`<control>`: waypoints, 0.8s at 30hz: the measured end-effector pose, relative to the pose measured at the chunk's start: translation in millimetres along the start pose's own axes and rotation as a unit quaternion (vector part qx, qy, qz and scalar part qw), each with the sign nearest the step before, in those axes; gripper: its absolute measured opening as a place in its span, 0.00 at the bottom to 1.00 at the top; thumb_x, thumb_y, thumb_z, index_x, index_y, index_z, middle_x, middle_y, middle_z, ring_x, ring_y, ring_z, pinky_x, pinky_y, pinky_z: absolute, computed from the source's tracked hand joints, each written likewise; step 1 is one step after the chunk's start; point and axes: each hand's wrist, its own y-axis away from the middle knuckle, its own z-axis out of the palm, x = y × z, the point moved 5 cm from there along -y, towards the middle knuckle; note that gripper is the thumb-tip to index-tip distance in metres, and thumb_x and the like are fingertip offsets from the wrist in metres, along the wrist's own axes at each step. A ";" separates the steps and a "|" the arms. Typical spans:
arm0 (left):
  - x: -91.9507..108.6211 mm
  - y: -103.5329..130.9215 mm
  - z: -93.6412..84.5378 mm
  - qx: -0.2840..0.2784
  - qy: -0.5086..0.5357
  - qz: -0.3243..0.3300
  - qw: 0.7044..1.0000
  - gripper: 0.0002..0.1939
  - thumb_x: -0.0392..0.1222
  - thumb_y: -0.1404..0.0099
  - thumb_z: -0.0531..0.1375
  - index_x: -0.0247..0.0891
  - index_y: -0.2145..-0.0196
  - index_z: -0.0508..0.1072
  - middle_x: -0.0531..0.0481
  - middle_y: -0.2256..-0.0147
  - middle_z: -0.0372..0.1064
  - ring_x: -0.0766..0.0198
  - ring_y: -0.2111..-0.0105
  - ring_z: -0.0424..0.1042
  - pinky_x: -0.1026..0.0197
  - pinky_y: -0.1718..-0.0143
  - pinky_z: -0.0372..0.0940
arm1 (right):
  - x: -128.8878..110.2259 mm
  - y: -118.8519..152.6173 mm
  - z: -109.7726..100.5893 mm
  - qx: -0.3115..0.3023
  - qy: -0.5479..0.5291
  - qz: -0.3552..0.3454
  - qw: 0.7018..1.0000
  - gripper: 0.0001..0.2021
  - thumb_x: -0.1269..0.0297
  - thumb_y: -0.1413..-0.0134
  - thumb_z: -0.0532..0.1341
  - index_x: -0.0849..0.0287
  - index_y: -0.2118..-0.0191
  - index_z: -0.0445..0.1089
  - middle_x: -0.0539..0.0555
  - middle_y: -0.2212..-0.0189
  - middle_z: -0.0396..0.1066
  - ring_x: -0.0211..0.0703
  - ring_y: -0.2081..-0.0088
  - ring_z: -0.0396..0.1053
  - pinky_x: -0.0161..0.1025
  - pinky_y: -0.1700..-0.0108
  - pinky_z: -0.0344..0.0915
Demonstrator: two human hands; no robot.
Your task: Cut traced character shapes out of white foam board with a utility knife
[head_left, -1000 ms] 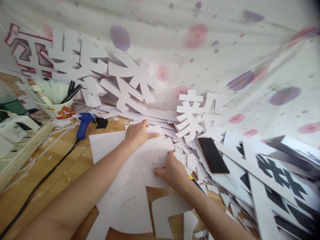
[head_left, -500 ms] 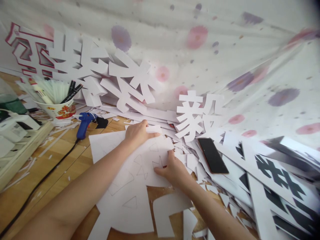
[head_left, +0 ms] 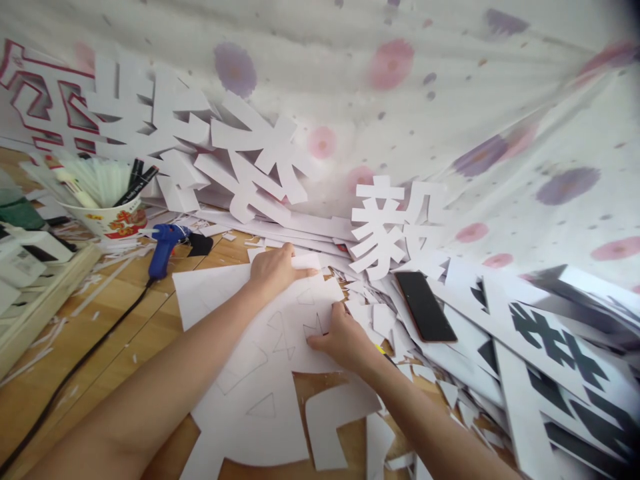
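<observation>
A large white paper-like sheet (head_left: 250, 427) with cut edges and pencilled triangles and outlines lies before me on the wooden table. My left hand (head_left: 277, 270) grips its far edge, thumb pointing right, with the other fingers mostly hidden. Lower on the right, my right hand (head_left: 340, 333) holds the sheet's side edge, thumb on top beside a drawn triangle. A yellow and black object (head_left: 381, 349) peeks out behind my right wrist; most of it is hidden. Below that hand is a cut white piece (head_left: 337, 417).
A blue glue gun (head_left: 166, 250) with a black cord lies left, near a paper cup (head_left: 107, 220) of glue sticks and markers. Cut-out white characters (head_left: 379, 230) lean against the flowered curtain (head_left: 320, 67). A phone (head_left: 426, 307) rests on piled scraps at right.
The view has shifted slightly. Both hands keep nearly the same place on the sheet. The yellow and black object now shows behind my right wrist.
</observation>
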 end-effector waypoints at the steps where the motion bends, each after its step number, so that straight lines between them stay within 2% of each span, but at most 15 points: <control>1: 0.0 0.1 0.1 -0.001 -0.001 -0.001 1.000 0.36 0.73 0.56 0.52 0.40 0.61 0.64 0.45 0.64 0.71 0.53 0.64 0.70 0.58 0.67 0.58 | -0.8 0.5 0.2 -0.001 0.005 0.003 1.000 0.25 0.57 0.64 0.59 0.62 0.59 0.54 0.62 0.63 0.67 0.54 0.62 0.67 0.40 0.68 0.58; 7: 0.8 1.0 -0.8 -0.001 0.002 0.001 1.000 0.35 0.72 0.55 0.53 0.41 0.60 0.64 0.45 0.63 0.71 0.52 0.61 0.69 0.58 0.65 0.59 | -3.2 -0.6 0.8 0.002 0.034 0.001 0.999 0.26 0.57 0.63 0.59 0.64 0.57 0.54 0.64 0.63 0.68 0.55 0.62 0.67 0.41 0.67 0.59; 12: 1.0 1.0 0.6 -0.005 0.000 0.000 1.000 0.34 0.71 0.55 0.53 0.41 0.60 0.64 0.45 0.63 0.71 0.52 0.62 0.70 0.58 0.65 0.59 | 1.2 -7.4 3.4 0.033 0.068 0.002 0.997 0.23 0.57 0.58 0.57 0.65 0.57 0.54 0.65 0.61 0.67 0.57 0.59 0.67 0.42 0.65 0.58; 17: -0.6 0.0 -1.5 -0.001 0.004 -0.005 1.000 0.34 0.72 0.55 0.53 0.41 0.61 0.65 0.46 0.64 0.71 0.52 0.62 0.70 0.58 0.66 0.59 | 1.3 -7.2 -2.1 0.017 0.044 -0.026 0.999 0.23 0.53 0.59 0.57 0.62 0.59 0.55 0.64 0.63 0.68 0.55 0.61 0.67 0.40 0.68 0.58; 21: -1.0 0.7 -4.1 0.008 0.016 -0.004 1.000 0.34 0.73 0.55 0.52 0.41 0.62 0.65 0.47 0.65 0.71 0.52 0.63 0.70 0.58 0.67 0.59 | 4.4 -3.4 -12.5 0.001 -0.011 -0.030 0.999 0.24 0.51 0.61 0.59 0.61 0.60 0.55 0.61 0.64 0.68 0.51 0.63 0.67 0.39 0.69 0.58; 24: -0.3 1.7 -4.7 0.016 0.033 0.004 0.999 0.34 0.73 0.56 0.52 0.41 0.63 0.65 0.47 0.65 0.71 0.53 0.64 0.70 0.58 0.68 0.58 | 9.8 1.1 -19.9 -0.083 -0.152 -0.051 0.984 0.22 0.54 0.62 0.62 0.59 0.61 0.57 0.56 0.64 0.69 0.46 0.65 0.68 0.37 0.70 0.61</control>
